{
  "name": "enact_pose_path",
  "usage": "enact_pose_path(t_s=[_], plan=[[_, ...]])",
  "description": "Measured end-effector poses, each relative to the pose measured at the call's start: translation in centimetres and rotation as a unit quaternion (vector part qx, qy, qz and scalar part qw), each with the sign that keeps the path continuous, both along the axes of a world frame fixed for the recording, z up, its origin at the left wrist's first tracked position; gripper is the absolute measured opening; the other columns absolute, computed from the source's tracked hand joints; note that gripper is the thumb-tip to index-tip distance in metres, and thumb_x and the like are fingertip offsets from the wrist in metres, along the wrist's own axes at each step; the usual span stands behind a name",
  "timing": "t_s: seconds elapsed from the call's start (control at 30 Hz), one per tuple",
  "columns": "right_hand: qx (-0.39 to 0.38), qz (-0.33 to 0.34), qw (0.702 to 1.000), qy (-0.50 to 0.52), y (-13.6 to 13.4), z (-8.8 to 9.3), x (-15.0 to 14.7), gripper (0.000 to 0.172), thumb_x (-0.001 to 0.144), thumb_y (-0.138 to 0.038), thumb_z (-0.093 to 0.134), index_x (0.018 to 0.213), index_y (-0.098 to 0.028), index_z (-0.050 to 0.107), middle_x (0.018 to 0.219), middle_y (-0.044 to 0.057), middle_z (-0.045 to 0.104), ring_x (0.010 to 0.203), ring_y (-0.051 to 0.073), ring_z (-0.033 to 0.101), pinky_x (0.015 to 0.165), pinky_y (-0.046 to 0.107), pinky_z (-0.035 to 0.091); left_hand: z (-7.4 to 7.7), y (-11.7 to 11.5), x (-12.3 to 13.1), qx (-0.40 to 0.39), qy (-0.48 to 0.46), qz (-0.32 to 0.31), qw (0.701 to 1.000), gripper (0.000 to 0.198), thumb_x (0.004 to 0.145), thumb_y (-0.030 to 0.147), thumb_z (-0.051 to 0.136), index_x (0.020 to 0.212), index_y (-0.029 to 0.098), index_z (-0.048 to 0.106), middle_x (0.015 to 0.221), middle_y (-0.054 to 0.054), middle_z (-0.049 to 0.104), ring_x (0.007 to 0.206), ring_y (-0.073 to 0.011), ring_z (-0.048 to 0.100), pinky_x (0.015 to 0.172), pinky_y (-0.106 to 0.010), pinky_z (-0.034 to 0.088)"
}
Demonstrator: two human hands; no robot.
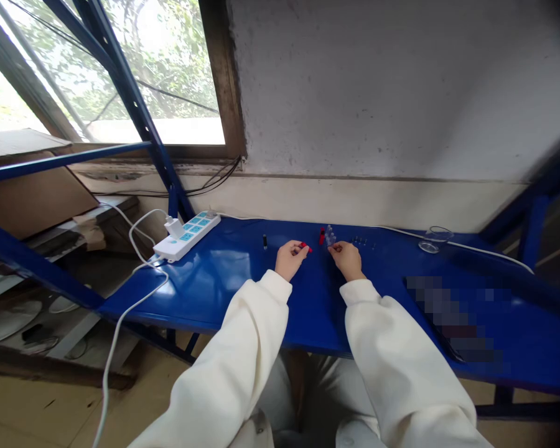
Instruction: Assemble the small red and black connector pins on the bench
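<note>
My left hand (291, 257) is closed in a pinch on a small red piece (310, 249), part of which is hidden by the fingers. Just to its right, my right hand (347, 259) has thumb and fingertips together at the lower end of a clear, bumpy plastic strip (330, 235). Another red piece with a dark part (322, 236) stands against the strip's left side. Left of my hands, a small black cylinder with a pale end (264, 241) is upright on the blue table (214, 283). Several tiny metal parts (363, 241) lie right of my right hand.
A white power strip (186, 236) with a plugged-in adapter sits at the table's left, its cable (116, 348) hanging over the edge. Clear round plastic pieces (429, 246) lie at the back right near a white cable (490, 254). A blurred-out dark flat object (448, 317) rests front right.
</note>
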State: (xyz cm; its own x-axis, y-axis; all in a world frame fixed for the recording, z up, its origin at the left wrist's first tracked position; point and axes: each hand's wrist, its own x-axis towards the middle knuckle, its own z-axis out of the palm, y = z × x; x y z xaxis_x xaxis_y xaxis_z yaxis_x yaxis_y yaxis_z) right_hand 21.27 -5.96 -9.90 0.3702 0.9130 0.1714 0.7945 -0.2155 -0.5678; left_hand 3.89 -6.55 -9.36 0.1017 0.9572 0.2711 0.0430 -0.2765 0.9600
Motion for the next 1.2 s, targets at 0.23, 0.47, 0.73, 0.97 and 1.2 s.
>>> enact_pose_path(t_s=[0.23, 0.47, 0.73, 0.97, 1.2], plan=[[-0.001, -0.002, 1.0, -0.016, 0.4, -0.5, 0.2, 0.021, 0.073, -0.035, 0.053, 0.082, -0.02, 0.064, 0.077, 0.004, 0.065, 0.074, 0.017, 0.059, 0.057, 0.023, 0.037, 0.3, 0.6, 1.7, 0.068, 0.194, 0.059, 0.977, 0.014, 0.07, 0.028, 0.057, 0.073, 0.015, 0.062, 0.06, -0.001, 0.059, 0.056, -0.0095, 0.051, 0.056, -0.022, 0.038], [-0.004, 0.002, 0.999, -0.039, 0.6, -0.6, 0.0, 0.021, 0.073, -0.033, 0.052, 0.083, -0.02, 0.064, 0.083, 0.005, 0.065, 0.079, 0.019, 0.06, 0.063, 0.025, 0.039, 0.5, 2.5, 4.5, 0.061, 0.301, 0.065, 0.949, 0.012, 0.071, 0.027, 0.056, 0.073, 0.018, 0.064, 0.069, -0.003, 0.063, 0.062, -0.0127, 0.055, 0.055, -0.023, 0.036], [-0.015, 0.002, 0.999, -0.04, 0.5, -0.5, 0.0, 0.021, 0.074, -0.033, 0.051, 0.083, -0.02, 0.064, 0.085, 0.005, 0.066, 0.081, 0.02, 0.06, 0.064, 0.026, 0.039, -0.8, 4.3, 5.5, 0.068, 0.393, 0.079, 0.914, 0.014, 0.072, 0.029, 0.056, 0.076, 0.019, 0.065, 0.075, -0.005, 0.064, 0.072, -0.0173, 0.057, 0.064, -0.026, 0.039], [-0.021, -0.001, 0.999, -0.038, 0.4, -0.4, 0.0, 0.022, 0.075, -0.035, 0.051, 0.084, -0.021, 0.065, 0.085, 0.005, 0.066, 0.081, 0.02, 0.06, 0.063, 0.025, 0.039, -0.6, 4.1, 5.7, 0.072, 0.445, 0.08, 0.889, 0.017, 0.073, 0.03, 0.055, 0.08, 0.018, 0.065, 0.085, -0.008, 0.065, 0.084, -0.0213, 0.058, 0.074, -0.031, 0.04], [-0.044, -0.004, 0.998, -0.046, 0.3, 0.0, -0.2, 0.024, 0.076, -0.036, 0.05, 0.089, -0.021, 0.064, 0.089, 0.006, 0.066, 0.085, 0.019, 0.06, 0.067, 0.025, 0.04, -0.3, 3.9, 5.8, 0.05, 0.445, 0.091, 0.889, 0.019, 0.072, 0.033, 0.058, 0.082, 0.018, 0.064, 0.085, -0.008, 0.064, 0.087, -0.0218, 0.057, 0.076, -0.033, 0.041]])
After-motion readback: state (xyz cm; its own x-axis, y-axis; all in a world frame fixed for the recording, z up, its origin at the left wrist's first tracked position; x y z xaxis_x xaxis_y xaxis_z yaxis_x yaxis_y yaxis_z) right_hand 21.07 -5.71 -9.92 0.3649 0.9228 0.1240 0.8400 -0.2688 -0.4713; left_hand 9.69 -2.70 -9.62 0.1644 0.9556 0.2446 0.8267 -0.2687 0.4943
